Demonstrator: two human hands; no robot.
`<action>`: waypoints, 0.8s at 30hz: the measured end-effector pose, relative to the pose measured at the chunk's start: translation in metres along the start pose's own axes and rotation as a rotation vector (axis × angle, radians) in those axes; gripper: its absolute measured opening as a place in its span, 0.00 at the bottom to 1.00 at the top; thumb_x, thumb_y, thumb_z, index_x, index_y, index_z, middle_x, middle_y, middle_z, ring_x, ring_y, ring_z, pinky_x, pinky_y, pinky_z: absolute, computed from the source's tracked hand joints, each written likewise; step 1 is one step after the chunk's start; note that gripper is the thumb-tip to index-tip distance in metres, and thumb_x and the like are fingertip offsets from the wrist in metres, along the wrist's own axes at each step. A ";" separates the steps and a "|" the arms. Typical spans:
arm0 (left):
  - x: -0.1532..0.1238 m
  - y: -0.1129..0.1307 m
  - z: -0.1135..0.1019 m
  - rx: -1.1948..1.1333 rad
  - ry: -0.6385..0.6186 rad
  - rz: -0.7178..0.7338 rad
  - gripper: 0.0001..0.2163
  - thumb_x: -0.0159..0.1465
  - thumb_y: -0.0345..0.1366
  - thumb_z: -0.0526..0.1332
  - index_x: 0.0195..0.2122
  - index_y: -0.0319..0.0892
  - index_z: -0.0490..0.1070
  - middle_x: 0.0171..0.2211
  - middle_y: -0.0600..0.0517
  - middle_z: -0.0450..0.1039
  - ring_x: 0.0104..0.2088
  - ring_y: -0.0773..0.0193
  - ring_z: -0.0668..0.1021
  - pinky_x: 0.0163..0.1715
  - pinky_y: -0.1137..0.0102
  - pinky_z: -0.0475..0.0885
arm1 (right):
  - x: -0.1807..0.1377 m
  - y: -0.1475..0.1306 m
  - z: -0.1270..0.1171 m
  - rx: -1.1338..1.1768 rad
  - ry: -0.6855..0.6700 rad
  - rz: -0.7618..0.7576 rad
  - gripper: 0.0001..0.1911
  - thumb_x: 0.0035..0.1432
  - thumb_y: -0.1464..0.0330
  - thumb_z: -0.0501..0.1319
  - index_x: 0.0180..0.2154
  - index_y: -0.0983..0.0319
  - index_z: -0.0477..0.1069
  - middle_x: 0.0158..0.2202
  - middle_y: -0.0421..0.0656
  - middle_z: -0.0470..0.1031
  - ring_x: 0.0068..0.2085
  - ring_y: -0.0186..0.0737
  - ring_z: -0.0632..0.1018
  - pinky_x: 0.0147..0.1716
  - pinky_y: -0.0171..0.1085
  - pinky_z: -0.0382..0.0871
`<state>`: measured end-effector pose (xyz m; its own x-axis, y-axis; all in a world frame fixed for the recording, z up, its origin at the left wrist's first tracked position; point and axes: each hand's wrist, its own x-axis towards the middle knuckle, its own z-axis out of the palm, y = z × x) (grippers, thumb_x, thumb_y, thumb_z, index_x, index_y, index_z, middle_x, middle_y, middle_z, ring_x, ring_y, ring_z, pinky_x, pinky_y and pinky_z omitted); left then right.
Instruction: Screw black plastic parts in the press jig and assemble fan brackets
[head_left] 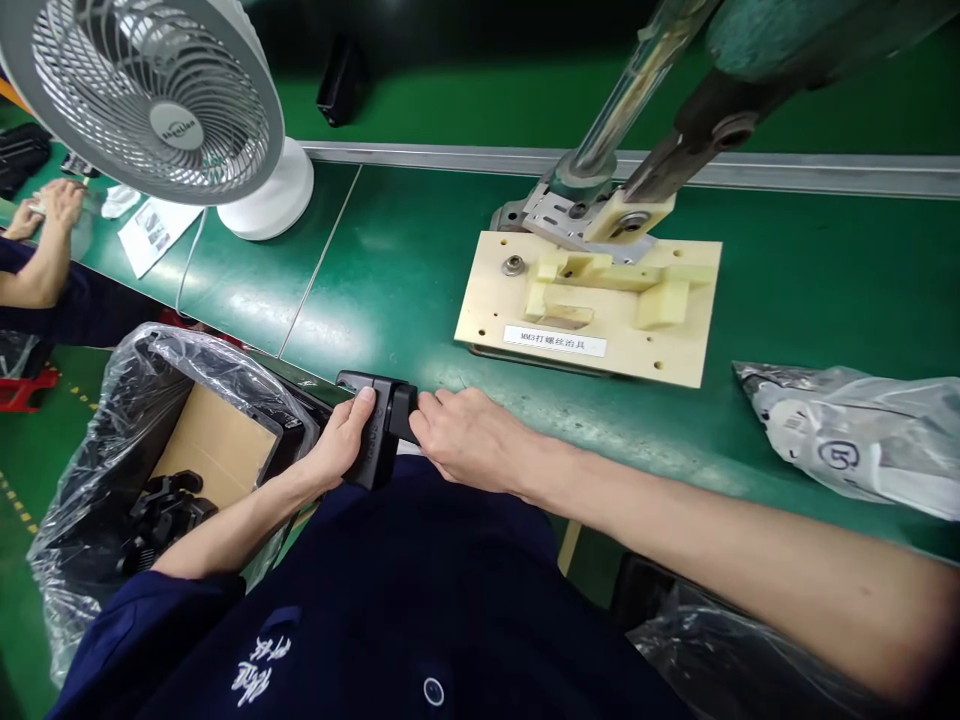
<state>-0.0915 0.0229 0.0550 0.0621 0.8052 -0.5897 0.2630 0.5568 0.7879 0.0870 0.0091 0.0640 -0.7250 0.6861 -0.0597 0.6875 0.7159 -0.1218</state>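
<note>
Nearest the camera, dark blue work-jacket fabric (pixel 390 600) fills the lower frame, and just above it both bare hands close on one small black moulded plastic part (pixel 377 425) held at the near edge of the green bench (pixel 390 270). Left hand (pixel 341 440) wraps the part's left side, thumb laid across its top face, fingers curled underneath. Right hand (pixel 469 440) pinches the part's right end between thumb and fingertips — how far those fingers reach under cannot be told.

Judging by its look, the part is a rigid, light plastic housing with a smooth, slightly glossy skin — likely a little slippery, so the flat sides and squared edges seem the safest places to grip, rather than any thin tab.

Outward from the hands, a clear-plastic-lined cardboard box (pixel 202 440) on the left holds more black pieces. Farther across the bench lies a cream-coloured jig board with raised blocks and a white label (pixel 592 300), under a metal press column (pixel 622 100). A crumpled grey plastic bag (pixel 862 440) lies right, a white desk fan (pixel 165 110) stands left, and another person's forearm (pixel 45 240) rests at the far left.
</note>
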 end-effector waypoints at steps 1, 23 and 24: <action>-0.001 0.000 0.000 -0.005 -0.003 -0.031 0.30 0.45 0.68 0.61 0.19 0.41 0.64 0.15 0.58 0.57 0.19 0.71 0.60 0.19 0.73 0.55 | 0.000 0.001 -0.002 -0.023 -0.013 -0.015 0.04 0.54 0.77 0.55 0.31 0.66 0.68 0.26 0.48 0.70 0.26 0.43 0.72 0.21 0.37 0.51; 0.003 -0.006 0.007 -0.057 0.107 0.098 0.26 0.51 0.62 0.62 0.20 0.40 0.64 0.17 0.58 0.59 0.20 0.72 0.60 0.20 0.73 0.55 | 0.004 -0.005 0.007 0.157 -0.002 -0.027 0.07 0.56 0.72 0.57 0.29 0.65 0.72 0.25 0.45 0.72 0.24 0.39 0.70 0.20 0.37 0.49; 0.004 -0.006 0.005 -0.033 0.123 0.178 0.26 0.53 0.61 0.62 0.20 0.40 0.63 0.17 0.58 0.59 0.20 0.72 0.60 0.20 0.73 0.55 | 0.003 -0.006 0.012 0.182 0.036 0.002 0.07 0.57 0.70 0.57 0.30 0.65 0.71 0.25 0.45 0.72 0.25 0.39 0.70 0.20 0.37 0.48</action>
<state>-0.0881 0.0224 0.0471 -0.0135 0.9091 -0.4164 0.2269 0.4084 0.8842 0.0801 0.0050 0.0530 -0.7198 0.6937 -0.0250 0.6675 0.6818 -0.2992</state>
